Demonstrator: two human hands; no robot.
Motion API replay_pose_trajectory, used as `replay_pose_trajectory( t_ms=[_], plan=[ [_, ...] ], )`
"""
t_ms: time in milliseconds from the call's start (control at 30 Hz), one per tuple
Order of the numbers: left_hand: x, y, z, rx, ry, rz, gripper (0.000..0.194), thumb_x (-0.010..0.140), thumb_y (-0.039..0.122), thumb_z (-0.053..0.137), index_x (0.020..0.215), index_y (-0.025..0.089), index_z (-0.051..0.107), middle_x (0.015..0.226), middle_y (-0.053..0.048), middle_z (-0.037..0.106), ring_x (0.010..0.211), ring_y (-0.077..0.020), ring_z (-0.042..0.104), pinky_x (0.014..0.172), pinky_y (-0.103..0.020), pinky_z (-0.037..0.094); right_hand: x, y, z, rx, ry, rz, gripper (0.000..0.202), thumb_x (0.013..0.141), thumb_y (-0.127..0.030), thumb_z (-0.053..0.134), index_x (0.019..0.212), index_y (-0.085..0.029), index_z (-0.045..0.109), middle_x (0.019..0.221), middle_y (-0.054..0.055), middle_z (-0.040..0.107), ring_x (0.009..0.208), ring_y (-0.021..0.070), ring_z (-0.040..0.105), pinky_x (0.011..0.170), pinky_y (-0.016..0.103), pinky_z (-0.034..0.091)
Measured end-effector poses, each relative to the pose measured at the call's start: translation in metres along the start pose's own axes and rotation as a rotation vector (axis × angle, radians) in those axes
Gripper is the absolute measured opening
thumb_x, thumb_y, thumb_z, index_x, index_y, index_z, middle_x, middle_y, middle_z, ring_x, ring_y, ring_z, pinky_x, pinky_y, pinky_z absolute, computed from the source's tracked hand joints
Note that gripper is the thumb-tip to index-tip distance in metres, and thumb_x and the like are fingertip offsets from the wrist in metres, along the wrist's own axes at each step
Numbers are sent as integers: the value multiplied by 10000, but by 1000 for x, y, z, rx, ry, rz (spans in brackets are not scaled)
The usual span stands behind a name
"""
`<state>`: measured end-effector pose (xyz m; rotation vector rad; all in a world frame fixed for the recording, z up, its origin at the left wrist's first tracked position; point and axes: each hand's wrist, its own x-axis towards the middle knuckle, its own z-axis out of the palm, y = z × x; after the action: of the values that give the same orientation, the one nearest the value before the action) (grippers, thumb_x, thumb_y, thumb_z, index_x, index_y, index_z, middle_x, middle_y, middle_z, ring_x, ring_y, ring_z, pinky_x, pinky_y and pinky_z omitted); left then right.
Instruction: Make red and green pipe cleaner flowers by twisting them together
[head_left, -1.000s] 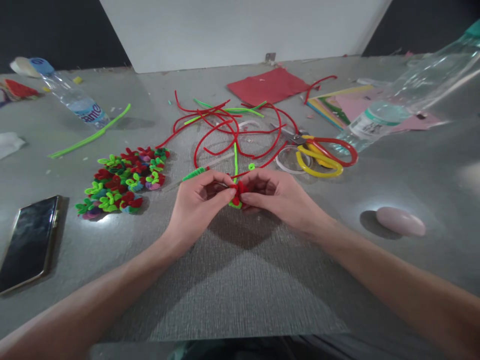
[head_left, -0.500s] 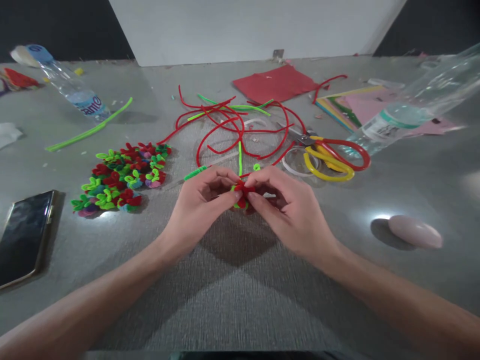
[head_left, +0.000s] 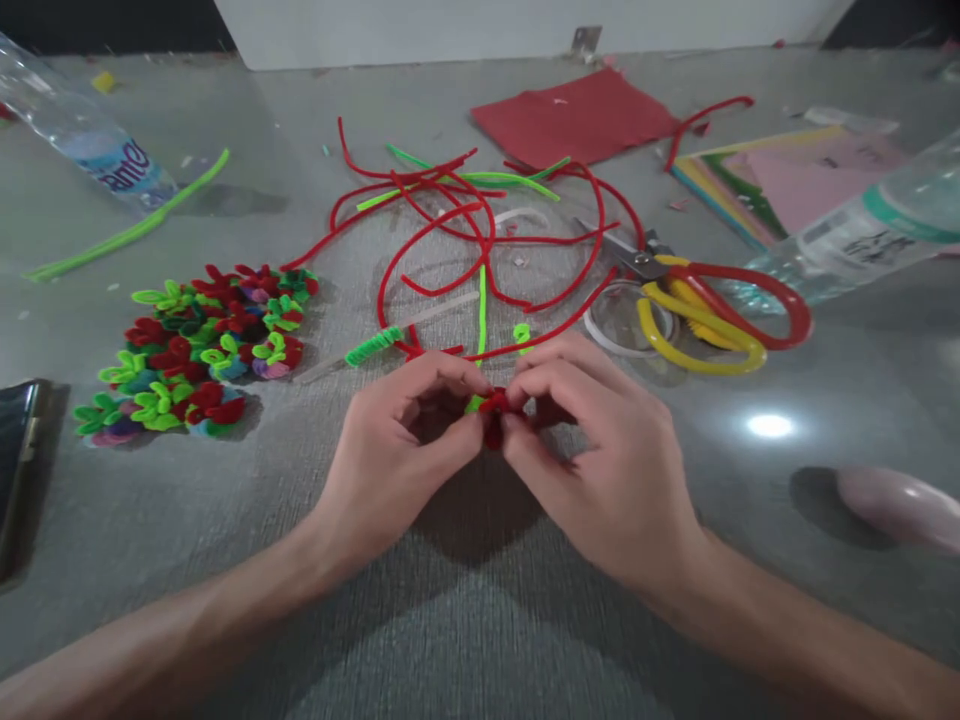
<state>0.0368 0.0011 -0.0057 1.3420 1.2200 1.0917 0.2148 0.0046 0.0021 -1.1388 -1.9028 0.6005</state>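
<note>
Between my two hands is a small red and green pipe-cleaner flower (head_left: 493, 403), partly covered by fingers. My left hand (head_left: 409, 440) pinches its left side with thumb and forefinger. From the right, my right hand (head_left: 600, 450) pinches the red part, its other fingers curled. Just beyond lie long red pipe cleaners (head_left: 431, 245) in loose loops, with a few green ones among them. A green coil (head_left: 375, 346) is wound on a clear stick, and a small light-green curl (head_left: 522, 334) sits near my right fingertips. Several finished pipe-cleaner flowers (head_left: 176, 365) are grouped to the left.
Scissors (head_left: 701, 300) with red and yellow handles lie at right by a clear tape roll (head_left: 600, 325). Plastic bottles stand left (head_left: 112, 150) and right (head_left: 862, 230). A phone (head_left: 16, 450), red sheet (head_left: 574, 118), coloured papers (head_left: 795, 175) and pinkish oval object (head_left: 900, 505) surround them.
The view has tilted down and come closer, so everything appears larger and spread outward. Both hands keep pinching the small flower, its red part now more covered by the fingers.
</note>
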Motion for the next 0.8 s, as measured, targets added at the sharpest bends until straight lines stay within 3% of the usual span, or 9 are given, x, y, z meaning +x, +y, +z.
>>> replay_pose_trajectory(
  t_ms=[200, 467, 800],
  plan=[
    [3, 3, -1, -49, 29, -30, 93, 859, 137, 750, 923, 199, 724, 802, 8, 742, 707, -124, 678, 650, -235, 524, 0, 1, 1, 139, 81, 51, 214, 844, 3, 642, 814, -208, 619, 876, -5, 683, 762, 116, 638, 629, 231, 537],
    [1, 1, 2, -138, 25, -16, 89, 866, 128, 746, 927, 188, 719, 821, 10, 741, 731, -110, 685, 692, -217, 554, 1, 0, 4, 6, 129, -47, 206, 856, -6, 659, 876, -210, 680, 806, -27, 705, 654, 101, 589, 639, 243, 519],
    [2, 0, 2, -85, 102, 32, 123, 803, 100, 723, 885, 191, 734, 818, 3, 730, 742, -128, 655, 678, -237, 540, -1, -3, 6, 24, 107, -28, 229, 866, -9, 624, 847, -231, 677, 861, 16, 727, 775, 161, 685, 674, 287, 579]
  ],
)
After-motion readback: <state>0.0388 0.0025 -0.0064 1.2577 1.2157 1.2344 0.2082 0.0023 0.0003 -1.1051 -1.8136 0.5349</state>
